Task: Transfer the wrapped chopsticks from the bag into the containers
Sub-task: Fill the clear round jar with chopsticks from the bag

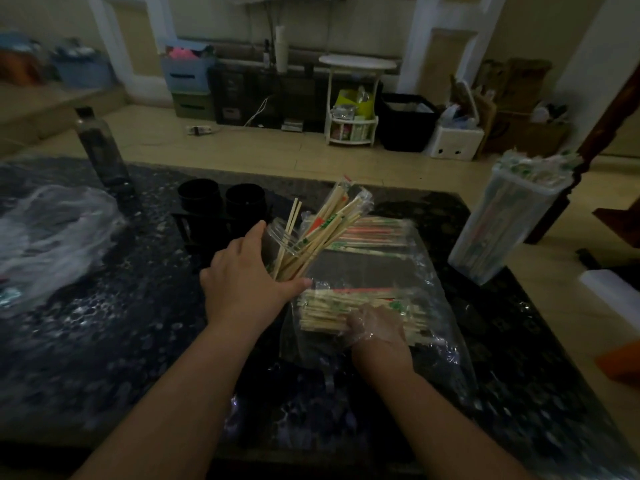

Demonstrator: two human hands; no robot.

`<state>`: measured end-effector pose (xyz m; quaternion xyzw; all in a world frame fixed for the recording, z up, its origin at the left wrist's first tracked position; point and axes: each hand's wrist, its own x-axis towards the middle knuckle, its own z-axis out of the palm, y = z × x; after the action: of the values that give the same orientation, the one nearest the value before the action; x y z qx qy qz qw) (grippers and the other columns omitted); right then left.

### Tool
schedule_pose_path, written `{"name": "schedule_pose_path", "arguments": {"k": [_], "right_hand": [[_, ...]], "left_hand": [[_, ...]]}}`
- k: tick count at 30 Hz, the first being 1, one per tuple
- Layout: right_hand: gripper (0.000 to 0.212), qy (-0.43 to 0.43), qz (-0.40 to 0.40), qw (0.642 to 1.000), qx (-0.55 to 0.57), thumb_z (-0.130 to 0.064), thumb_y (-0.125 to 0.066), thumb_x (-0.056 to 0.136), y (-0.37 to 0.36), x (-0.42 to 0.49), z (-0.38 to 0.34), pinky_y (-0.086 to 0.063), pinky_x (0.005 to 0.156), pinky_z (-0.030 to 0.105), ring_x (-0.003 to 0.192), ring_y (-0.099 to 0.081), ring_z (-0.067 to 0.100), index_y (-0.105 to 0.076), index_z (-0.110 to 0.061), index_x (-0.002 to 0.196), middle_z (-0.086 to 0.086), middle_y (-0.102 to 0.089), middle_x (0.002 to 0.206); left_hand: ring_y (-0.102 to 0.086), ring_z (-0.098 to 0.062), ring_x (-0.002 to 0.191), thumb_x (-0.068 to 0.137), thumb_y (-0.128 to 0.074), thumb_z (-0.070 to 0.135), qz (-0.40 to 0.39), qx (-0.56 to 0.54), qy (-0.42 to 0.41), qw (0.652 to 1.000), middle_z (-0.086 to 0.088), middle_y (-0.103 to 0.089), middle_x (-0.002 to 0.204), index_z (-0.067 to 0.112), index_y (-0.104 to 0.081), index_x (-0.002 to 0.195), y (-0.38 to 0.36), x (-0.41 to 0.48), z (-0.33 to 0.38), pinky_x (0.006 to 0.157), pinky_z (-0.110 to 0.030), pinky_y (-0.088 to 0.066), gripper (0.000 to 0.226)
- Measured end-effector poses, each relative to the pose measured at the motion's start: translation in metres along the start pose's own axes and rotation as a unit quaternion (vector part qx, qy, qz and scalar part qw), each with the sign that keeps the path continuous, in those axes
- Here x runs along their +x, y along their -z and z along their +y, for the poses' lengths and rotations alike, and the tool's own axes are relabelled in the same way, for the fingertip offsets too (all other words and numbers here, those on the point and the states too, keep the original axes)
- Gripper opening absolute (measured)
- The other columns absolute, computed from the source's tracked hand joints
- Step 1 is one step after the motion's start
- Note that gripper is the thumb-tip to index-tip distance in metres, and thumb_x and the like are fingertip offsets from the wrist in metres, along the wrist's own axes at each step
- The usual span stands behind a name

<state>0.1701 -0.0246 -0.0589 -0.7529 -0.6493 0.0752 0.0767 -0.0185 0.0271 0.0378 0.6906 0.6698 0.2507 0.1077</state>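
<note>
On the dark surface (104,341), five o'clock of the black cups (201,199), the left hand (242,282) clenches its grip on a fanned bundle (311,237) by its lower ends, while the right hand (377,325) inside the bag (433,271) grasps the stacked chopsticks (332,306), probably light, stiff, slippery, best squeezed mid-length.

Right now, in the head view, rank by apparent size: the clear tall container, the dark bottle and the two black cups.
1. clear tall container
2. dark bottle, set farther back, so true size unsure
3. left black cup and right black cup, alike; not ranked
</note>
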Motion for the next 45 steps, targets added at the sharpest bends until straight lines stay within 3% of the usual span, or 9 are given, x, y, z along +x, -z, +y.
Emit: {"name": "schedule_pose_path", "arguments": {"k": [7,12,19,22,26,32,36,40,45], "right_hand": [[0.051,-0.003,-0.138,0.990,-0.036,-0.030,-0.041,0.103,0.015,0.003,0.004,-0.006,0.118,0.045,0.146,-0.018,0.025,-0.026,-0.033,0.152,0.002,-0.018,0.161],[0.039,0.004,-0.073,0.996,-0.045,-0.022,-0.046,0.099,0.006,0.008,0.002,-0.023,0.114,0.039,0.131,-0.040,0.026,-0.046,-0.029,0.137,0.004,-0.046,0.138],[0.052,-0.010,-0.147,0.989,-0.020,-0.033,-0.042,0.101,-0.002,0.011,0.010,-0.013,0.118,0.042,0.143,-0.024,0.025,-0.027,-0.035,0.151,0.000,-0.033,0.153],[0.033,0.000,-0.069,0.996,0.053,-0.026,-0.047,0.100,0.002,0.007,0.008,-0.032,0.111,0.036,0.129,-0.044,0.028,-0.052,-0.030,0.132,0.003,-0.052,0.131],[0.022,0.052,0.078,0.995,-0.045,-0.010,-0.070,0.081,0.015,0.002,0.005,-0.049,0.082,0.034,0.091,-0.062,0.029,-0.070,-0.020,0.100,0.006,-0.064,0.098],[0.041,0.073,-0.018,0.992,-0.099,-0.027,-0.047,0.097,0.041,-0.012,0.000,-0.040,0.096,0.036,0.117,-0.051,0.029,-0.041,-0.029,0.138,0.007,-0.052,0.130],[0.033,0.044,-0.088,0.995,-0.029,-0.049,-0.048,0.097,0.067,-0.026,-0.002,-0.042,0.090,0.032,0.116,-0.055,0.028,-0.054,-0.031,0.124,0.007,-0.061,0.126],[0.034,0.056,-0.116,0.989,-0.072,-0.050,-0.052,0.090,0.090,-0.040,-0.011,-0.045,0.083,0.033,0.107,-0.059,0.028,-0.060,-0.026,0.113,0.005,-0.063,0.118],[0.029,0.123,-0.010,0.986,-0.112,-0.050,-0.051,0.085,0.135,-0.042,-0.026,-0.042,0.071,0.033,0.093,-0.062,0.026,-0.062,-0.026,0.099,0.000,-0.066,0.096]], "left_hand": [[-0.040,-0.029,0.131,0.059,-0.072,0.075,-0.001,0.004,0.000,1.000,-0.002,-0.043,0.146,0.035,-0.020,0.151,0.002,0.001,-0.001,0.104,-0.051,-0.035,0.112],[-0.038,-0.029,0.133,0.060,-0.071,0.075,0.000,-0.009,0.001,1.000,-0.001,-0.042,0.147,0.035,-0.021,0.151,0.004,-0.001,-0.002,0.105,-0.050,-0.033,0.112],[-0.038,-0.027,0.133,0.060,-0.072,0.075,-0.011,-0.015,0.001,1.000,0.001,-0.041,0.147,0.036,-0.020,0.151,-0.003,-0.001,-0.002,0.104,-0.048,-0.032,0.111],[-0.039,-0.027,0.133,0.059,-0.072,0.075,-0.012,-0.010,0.001,1.000,0.001,-0.041,0.147,0.036,-0.021,0.150,-0.006,0.001,-0.002,0.104,-0.048,-0.033,0.112],[-0.039,-0.028,0.132,0.059,-0.073,0.074,-0.013,-0.010,0.000,1.000,0.001,-0.042,0.147,0.035,-0.022,0.150,-0.007,0.003,-0.004,0.103,-0.048,-0.034,0.112],[-0.040,-0.029,0.131,0.058,-0.077,0.071,-0.013,-0.010,0.007,1.000,0.000,-0.044,0.146,0.035,-0.024,0.150,-0.005,0.005,-0.007,0.102,-0.050,-0.034,0.111],[-0.041,-0.028,0.130,0.059,-0.077,0.069,-0.020,-0.004,-0.006,1.000,0.000,-0.044,0.145,0.036,-0.024,0.149,-0.003,-0.001,-0.002,0.101,-0.048,-0.035,0.110],[-0.041,-0.027,0.129,0.058,-0.080,0.066,-0.026,0.002,-0.015,1.000,0.001,-0.045,0.143,0.037,-0.024,0.149,-0.001,-0.004,-0.005,0.101,-0.047,-0.035,0.110],[-0.043,-0.028,0.128,0.057,-0.081,0.065,-0.025,0.030,-0.005,0.999,0.000,-0.047,0.141,0.037,-0.025,0.148,-0.002,-0.004,-0.011,0.099,-0.048,-0.037,0.109]]}}
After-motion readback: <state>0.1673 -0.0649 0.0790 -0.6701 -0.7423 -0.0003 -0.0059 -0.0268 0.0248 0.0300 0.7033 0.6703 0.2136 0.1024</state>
